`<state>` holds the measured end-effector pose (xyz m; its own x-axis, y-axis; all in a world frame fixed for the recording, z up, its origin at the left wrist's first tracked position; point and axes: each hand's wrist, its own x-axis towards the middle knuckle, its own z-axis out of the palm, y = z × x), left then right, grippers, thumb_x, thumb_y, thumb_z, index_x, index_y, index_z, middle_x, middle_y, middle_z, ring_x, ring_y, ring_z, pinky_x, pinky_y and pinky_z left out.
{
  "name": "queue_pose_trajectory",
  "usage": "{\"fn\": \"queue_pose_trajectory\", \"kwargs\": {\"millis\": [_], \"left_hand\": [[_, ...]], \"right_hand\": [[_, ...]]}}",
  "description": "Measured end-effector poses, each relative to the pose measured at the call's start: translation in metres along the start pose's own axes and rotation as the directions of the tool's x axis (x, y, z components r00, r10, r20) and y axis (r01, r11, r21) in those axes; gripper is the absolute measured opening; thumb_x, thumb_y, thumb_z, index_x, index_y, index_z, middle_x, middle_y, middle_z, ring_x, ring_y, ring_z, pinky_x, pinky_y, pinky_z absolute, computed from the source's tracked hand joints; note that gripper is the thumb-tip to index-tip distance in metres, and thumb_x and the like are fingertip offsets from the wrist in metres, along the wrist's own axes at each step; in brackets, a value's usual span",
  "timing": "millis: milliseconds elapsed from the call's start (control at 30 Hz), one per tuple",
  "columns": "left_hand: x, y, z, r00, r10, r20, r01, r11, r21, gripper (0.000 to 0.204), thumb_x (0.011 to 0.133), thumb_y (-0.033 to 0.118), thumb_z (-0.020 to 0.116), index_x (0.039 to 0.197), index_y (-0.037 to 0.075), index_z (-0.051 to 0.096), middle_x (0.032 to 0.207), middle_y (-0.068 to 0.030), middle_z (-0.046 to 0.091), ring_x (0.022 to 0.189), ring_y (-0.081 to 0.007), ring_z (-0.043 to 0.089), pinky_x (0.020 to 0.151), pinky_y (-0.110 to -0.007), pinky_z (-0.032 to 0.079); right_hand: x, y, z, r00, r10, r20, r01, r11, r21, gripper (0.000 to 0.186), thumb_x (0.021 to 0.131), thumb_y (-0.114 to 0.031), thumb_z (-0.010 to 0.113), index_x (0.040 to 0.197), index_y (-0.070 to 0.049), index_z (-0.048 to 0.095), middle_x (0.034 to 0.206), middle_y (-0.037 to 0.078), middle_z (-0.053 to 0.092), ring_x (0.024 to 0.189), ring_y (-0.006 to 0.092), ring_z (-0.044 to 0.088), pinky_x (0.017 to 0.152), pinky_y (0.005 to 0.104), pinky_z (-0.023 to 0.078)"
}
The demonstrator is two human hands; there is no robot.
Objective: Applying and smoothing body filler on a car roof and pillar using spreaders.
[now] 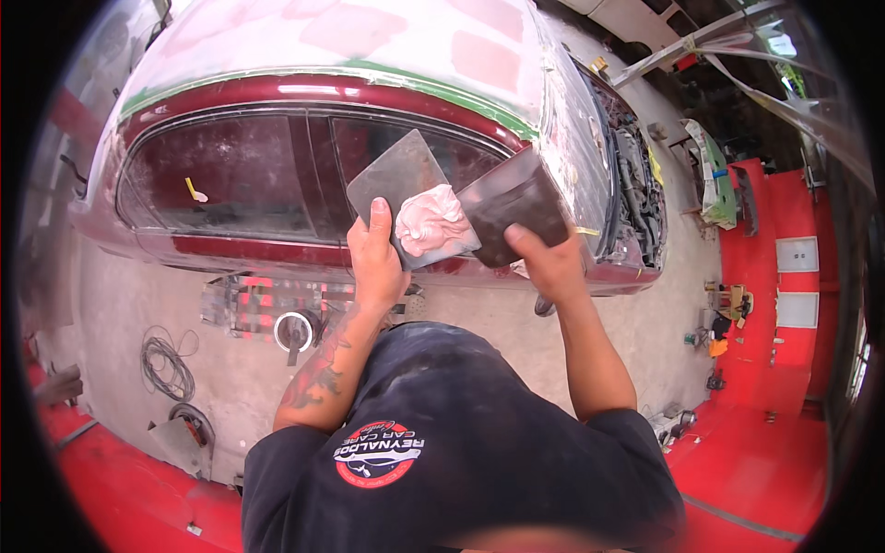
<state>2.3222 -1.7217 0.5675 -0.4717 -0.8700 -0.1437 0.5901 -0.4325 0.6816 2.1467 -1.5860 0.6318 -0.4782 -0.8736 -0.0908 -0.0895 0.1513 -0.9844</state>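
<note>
My left hand (376, 251) is closed on the edge of a flat grey plate (403, 170), its thumb lying on the top face. A mound of pink body filler (431, 221) sits on the plate's near right part. In my right hand (550, 263) is a dark, flat filler spreader (518, 205), gripped at its right side with the thumb on top. The spreader's left edge meets or overlaps the plate next to the filler; whether they touch I cannot tell. Both are held in front of a dark red car (267, 241), its roof (396, 41) whitish with pink patches.
Below the car stands a low red and black rack (258, 304) with a white round container (294, 330). A coiled cable (169, 364) lies on the floor at left. The engine bay (636, 184) is exposed at right, near red panels (761, 304) and a green part (712, 175).
</note>
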Motion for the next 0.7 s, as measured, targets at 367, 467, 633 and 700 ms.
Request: {"fn": "queue_pose_trajectory", "kwargs": {"millis": [367,467,633,700], "left_hand": [[0.005,0.019,0.004,0.964,0.079,0.254,-0.219,0.776,0.591,0.047,0.112,0.037,0.044,0.108,-0.005,0.066,0.089,-0.0066,0.068,0.082,-0.0130,0.057,0.076,-0.031,0.048],[0.009,0.017,0.006,0.969,0.120,0.218,-0.234,0.734,0.638,0.045,0.112,0.034,0.045,0.106,-0.005,0.066,0.081,-0.0056,0.066,0.075,-0.0124,0.055,0.071,-0.032,0.048],[0.020,0.025,0.009,0.994,0.013,-0.111,-0.006,0.998,0.068,0.046,0.111,0.036,0.046,0.130,-0.003,0.057,0.119,-0.0134,0.068,0.105,-0.0232,0.071,0.090,-0.039,0.058],[0.025,0.035,0.010,0.992,-0.017,-0.127,-0.006,0.983,-0.183,0.048,0.111,0.037,0.042,0.137,-0.002,0.053,0.126,-0.0162,0.067,0.116,-0.0279,0.069,0.098,-0.043,0.058]], "right_hand": [[0.025,-0.037,0.008,0.739,-0.551,0.386,0.604,0.289,-0.743,0.056,0.071,0.006,0.064,0.122,-0.015,0.072,0.117,0.007,0.070,0.110,0.0305,0.066,0.094,0.0448,0.052],[0.008,-0.032,0.030,0.664,-0.529,0.529,0.714,0.237,-0.659,0.055,0.068,0.002,0.068,0.119,-0.017,0.074,0.119,0.002,0.070,0.118,0.0270,0.063,0.099,0.0464,0.049],[-0.008,-0.038,0.022,0.632,-0.532,0.564,0.743,0.205,-0.638,0.052,0.067,0.000,0.072,0.117,-0.016,0.074,0.126,0.000,0.068,0.121,0.0285,0.061,0.102,0.0498,0.047],[-0.014,-0.051,0.016,0.608,-0.586,0.536,0.764,0.249,-0.595,0.051,0.071,0.000,0.073,0.121,-0.013,0.072,0.129,0.006,0.067,0.123,0.0321,0.062,0.103,0.0509,0.047]]}}
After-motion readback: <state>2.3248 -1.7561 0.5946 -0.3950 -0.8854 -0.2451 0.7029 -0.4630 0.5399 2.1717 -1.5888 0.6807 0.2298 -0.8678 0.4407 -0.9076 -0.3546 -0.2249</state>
